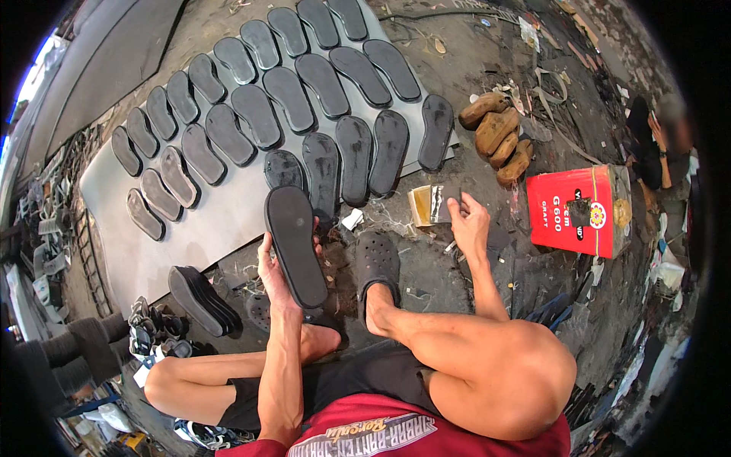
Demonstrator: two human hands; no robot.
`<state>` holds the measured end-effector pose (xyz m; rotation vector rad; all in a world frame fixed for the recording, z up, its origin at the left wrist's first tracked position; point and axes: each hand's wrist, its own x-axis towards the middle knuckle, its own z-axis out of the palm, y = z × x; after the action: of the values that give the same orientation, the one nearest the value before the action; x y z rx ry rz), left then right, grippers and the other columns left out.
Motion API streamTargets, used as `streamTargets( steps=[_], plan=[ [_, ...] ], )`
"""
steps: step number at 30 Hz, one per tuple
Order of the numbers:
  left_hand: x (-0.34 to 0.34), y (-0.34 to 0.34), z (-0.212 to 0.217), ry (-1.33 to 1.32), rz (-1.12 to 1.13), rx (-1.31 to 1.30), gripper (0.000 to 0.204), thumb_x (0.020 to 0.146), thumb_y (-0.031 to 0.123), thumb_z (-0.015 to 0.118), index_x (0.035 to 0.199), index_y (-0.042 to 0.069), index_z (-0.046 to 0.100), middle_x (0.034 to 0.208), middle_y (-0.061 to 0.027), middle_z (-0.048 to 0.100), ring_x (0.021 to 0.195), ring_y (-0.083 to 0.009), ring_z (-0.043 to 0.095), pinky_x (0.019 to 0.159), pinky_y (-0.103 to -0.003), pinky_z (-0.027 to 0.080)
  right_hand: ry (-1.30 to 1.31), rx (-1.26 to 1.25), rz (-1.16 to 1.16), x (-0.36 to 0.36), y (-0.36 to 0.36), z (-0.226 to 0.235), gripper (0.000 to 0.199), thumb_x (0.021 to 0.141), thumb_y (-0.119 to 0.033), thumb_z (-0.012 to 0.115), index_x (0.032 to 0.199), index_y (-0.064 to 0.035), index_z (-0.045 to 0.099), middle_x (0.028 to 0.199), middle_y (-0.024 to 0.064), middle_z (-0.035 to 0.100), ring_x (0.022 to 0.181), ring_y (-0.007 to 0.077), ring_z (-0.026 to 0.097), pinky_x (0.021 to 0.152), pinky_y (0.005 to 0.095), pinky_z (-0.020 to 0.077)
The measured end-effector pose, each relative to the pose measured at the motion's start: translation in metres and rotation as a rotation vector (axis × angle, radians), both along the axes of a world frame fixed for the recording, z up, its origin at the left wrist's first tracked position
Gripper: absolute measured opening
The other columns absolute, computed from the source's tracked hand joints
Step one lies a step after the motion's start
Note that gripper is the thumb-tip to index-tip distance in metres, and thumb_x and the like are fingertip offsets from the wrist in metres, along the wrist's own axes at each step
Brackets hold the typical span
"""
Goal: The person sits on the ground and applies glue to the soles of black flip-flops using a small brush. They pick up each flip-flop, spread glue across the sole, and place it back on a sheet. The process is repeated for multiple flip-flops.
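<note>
Black sole (pixel 295 247) is clasped in the left grip (pixel 276 276) by the sheet's (pixel 199 247) near edge; right grip (pixel 471 224) pinches dark card (pixel 447 207), apparently scooping glue (pixel 420 205); spreading seems called for next.

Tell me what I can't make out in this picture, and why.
- Head view: far face of the long black foot-shaped sole, turned away from the camera.
- Head view: left hand, its palm and parts of its fingers hidden behind that sole.
- Head view: dark perforated clog, partly covered by the left wrist.
- Head view: person in dark clothing, far right, head blurred.
</note>
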<state>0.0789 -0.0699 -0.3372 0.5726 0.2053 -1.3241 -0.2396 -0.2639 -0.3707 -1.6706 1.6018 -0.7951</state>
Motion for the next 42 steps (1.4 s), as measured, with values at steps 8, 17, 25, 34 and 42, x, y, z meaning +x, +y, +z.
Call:
streamTargets(
  steps=[8, 17, 25, 34, 42],
  plan=[
    [-0.024, -0.024, -0.004, -0.122, -0.043, 0.071, 0.066, 0.114, 0.056, 0.050, 0.135, -0.004, 0.069, 0.115, -0.0211, 0.079, 0.102, -0.0294, 0.077, 0.096, -0.039, 0.063, -0.541, 0.698, 0.017, -0.029, 0.045, 0.020, 0.030, 0.104, -0.026, 0.074, 0.116, 0.0011, 0.078, 0.086, -0.0008, 0.074, 0.063, 0.0061, 0.062, 0.048, 0.0240, 0.0435],
    [-0.063, -0.055, 0.040, -0.292, -0.093, -0.042, 0.060, 0.114, 0.051, 0.048, 0.159, 0.012, 0.048, 0.143, -0.0121, 0.067, 0.122, -0.0249, 0.071, 0.106, -0.040, 0.058, -0.708, 0.244, 0.296, 0.120, 0.015, 0.152, 0.033, 0.106, -0.024, 0.077, 0.127, 0.0020, 0.072, 0.101, 0.0003, 0.077, 0.082, 0.0034, 0.067, 0.064, 0.0222, 0.0562],
    [-0.057, -0.054, 0.066, -0.611, -0.149, -0.136, 0.102, 0.102, 0.054, 0.063, 0.179, 0.014, 0.009, 0.177, -0.0119, 0.034, 0.156, -0.0281, 0.045, 0.129, -0.043, 0.037, -0.520, -0.133, 0.142, 0.138, 0.019, 0.142, 0.017, 0.103, -0.007, 0.073, 0.117, 0.0029, 0.073, 0.083, 0.0003, 0.072, 0.075, 0.0034, 0.060, 0.065, 0.0261, 0.0522],
    [-0.054, -0.047, 0.056, -0.536, -0.214, -0.139, 0.093, 0.104, 0.052, 0.060, 0.177, 0.011, 0.020, 0.175, -0.0133, 0.039, 0.156, -0.0271, 0.046, 0.129, -0.044, 0.037, -0.298, -0.346, 0.493, 0.132, -0.001, 0.169, 0.023, 0.105, -0.014, 0.071, 0.127, -0.0099, 0.076, 0.109, 0.0108, 0.078, 0.098, 0.0314, 0.067, 0.089, 0.0428, 0.0549],
    [-0.040, -0.029, 0.037, -0.230, -0.213, -0.051, 0.056, 0.118, 0.045, 0.045, 0.158, 0.007, 0.055, 0.148, -0.0143, 0.067, 0.130, -0.0270, 0.070, 0.113, -0.043, 0.056, -0.131, -0.694, 0.678, 0.130, -0.006, 0.152, 0.044, 0.088, -0.001, 0.075, 0.128, -0.0204, 0.078, 0.124, -0.0022, 0.076, 0.110, 0.0251, 0.067, 0.097, 0.0411, 0.0485]
  ],
)
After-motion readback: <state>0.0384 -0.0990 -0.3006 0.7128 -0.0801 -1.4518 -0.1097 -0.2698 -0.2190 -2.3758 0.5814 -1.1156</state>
